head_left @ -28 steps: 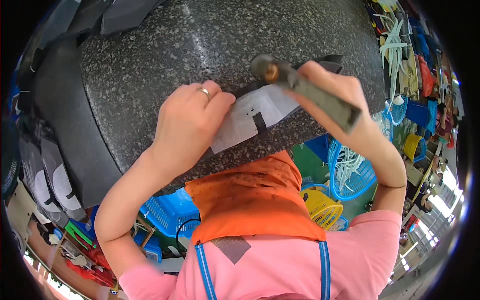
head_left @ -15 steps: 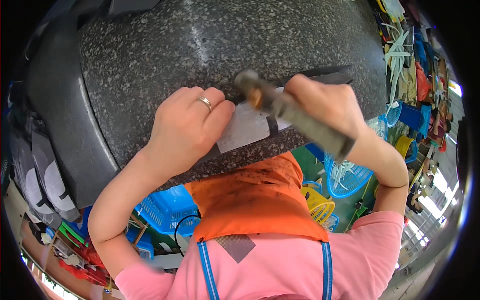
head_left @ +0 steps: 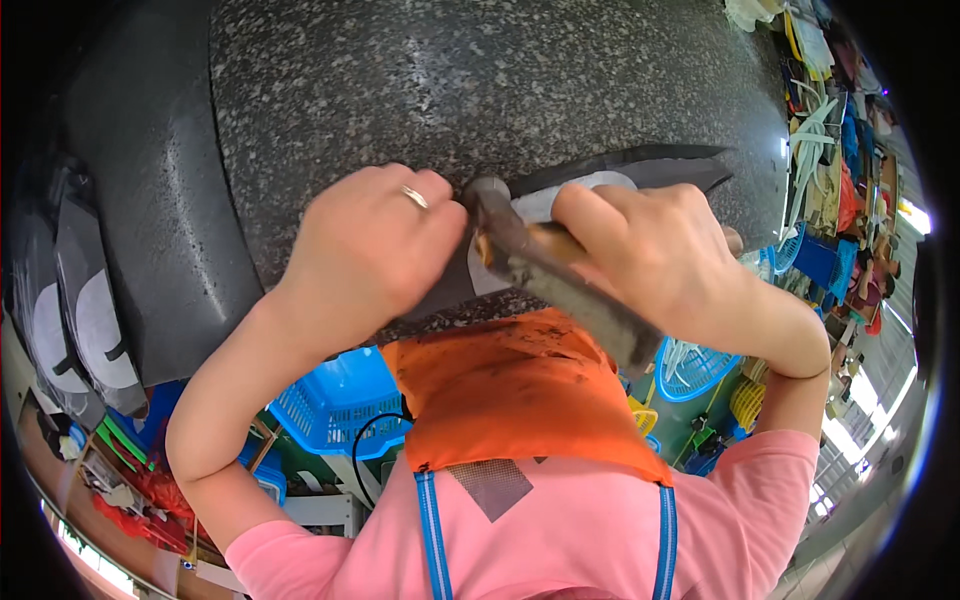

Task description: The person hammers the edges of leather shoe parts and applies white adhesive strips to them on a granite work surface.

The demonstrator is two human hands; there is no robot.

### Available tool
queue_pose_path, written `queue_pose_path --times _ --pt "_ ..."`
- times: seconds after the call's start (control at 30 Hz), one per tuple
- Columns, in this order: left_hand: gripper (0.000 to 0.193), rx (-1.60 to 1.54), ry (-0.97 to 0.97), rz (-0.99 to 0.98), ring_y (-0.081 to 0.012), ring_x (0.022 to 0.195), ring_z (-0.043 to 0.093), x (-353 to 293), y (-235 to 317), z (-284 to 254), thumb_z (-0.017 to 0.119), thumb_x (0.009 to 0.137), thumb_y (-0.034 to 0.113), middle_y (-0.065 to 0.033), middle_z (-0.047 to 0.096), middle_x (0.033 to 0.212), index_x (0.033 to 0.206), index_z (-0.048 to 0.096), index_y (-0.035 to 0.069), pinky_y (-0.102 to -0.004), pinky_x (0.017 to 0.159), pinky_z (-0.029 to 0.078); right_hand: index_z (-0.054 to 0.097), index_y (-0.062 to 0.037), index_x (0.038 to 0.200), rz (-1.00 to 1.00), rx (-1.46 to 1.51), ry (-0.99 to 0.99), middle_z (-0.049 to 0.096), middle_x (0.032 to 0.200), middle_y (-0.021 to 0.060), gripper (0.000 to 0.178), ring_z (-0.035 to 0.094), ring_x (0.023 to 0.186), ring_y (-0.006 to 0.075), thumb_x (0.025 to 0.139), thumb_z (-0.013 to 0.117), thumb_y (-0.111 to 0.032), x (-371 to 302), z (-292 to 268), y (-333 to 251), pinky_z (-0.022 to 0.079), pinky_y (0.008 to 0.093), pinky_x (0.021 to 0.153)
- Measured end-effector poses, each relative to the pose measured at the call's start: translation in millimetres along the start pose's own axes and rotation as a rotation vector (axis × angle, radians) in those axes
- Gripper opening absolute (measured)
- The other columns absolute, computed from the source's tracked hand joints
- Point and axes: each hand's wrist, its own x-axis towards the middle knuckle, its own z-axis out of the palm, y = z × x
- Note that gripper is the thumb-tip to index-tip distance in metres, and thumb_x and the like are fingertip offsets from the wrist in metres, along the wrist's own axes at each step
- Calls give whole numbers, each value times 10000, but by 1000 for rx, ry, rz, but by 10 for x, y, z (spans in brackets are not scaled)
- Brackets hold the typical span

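Note:
My right hand (head_left: 660,250) is wrapped round the wooden handle of a hammer (head_left: 595,305). Its dark, rounded end comes down close by my left fingertips, while its long, flat end points toward my body. A black, flat sheet piece (head_left: 685,170) with a pale patch lies along the near edge of the speckled stone tabletop (head_left: 480,85), partly covered by hammer and hands. My left hand (head_left: 375,240), with a ring on one finger, presses its closed fingers on the piece's left part; their tips are hidden.
Similar black pieces with pale patches (head_left: 105,310) lie at the left beside a smooth dark surface (head_left: 165,200). Below the table's edge stand a blue basket (head_left: 335,405) and, to the right, another blue basket (head_left: 695,370). Pale strips (head_left: 815,140) hang at the far right.
The hammer has swung, its rounded end now slightly lower and nearer my left fingers. My right hand has moved a little right and down. The view has shifted, with the tabletop appearing farther right.

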Motion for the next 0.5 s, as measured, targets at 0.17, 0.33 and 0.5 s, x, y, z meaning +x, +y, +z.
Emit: queue_pose_path --times 0.17,0.33,0.5 --pt "212 8 -28 -28 -290 812 651 -153 -13 -93 680 680 -4 -103 644 912 888 644 12 -373 673 537 541 -66 868 78 233 -31 601 689 95 261 636 592 308 867 713 -263 116 -62 -36 473 392 472" --pt "228 -44 55 -100 -282 790 652 -320 -70 -166 704 687 -30 -96 648 887 905 667 23 -367 669 535 585 -70 931 -9 65 -42 578 650 81 166 638 576 285 882 679 -197 215 -70 -124 489 400 491" --pt "226 84 128 -225 -280 828 650 -444 54 -200 759 691 -9 -90 655 904 897 681 39 -367 703 534 510 -66 862 -28 48 -65 541 634 97 211 602 575 344 881 671 -202 273 13 -273 454 424 488"
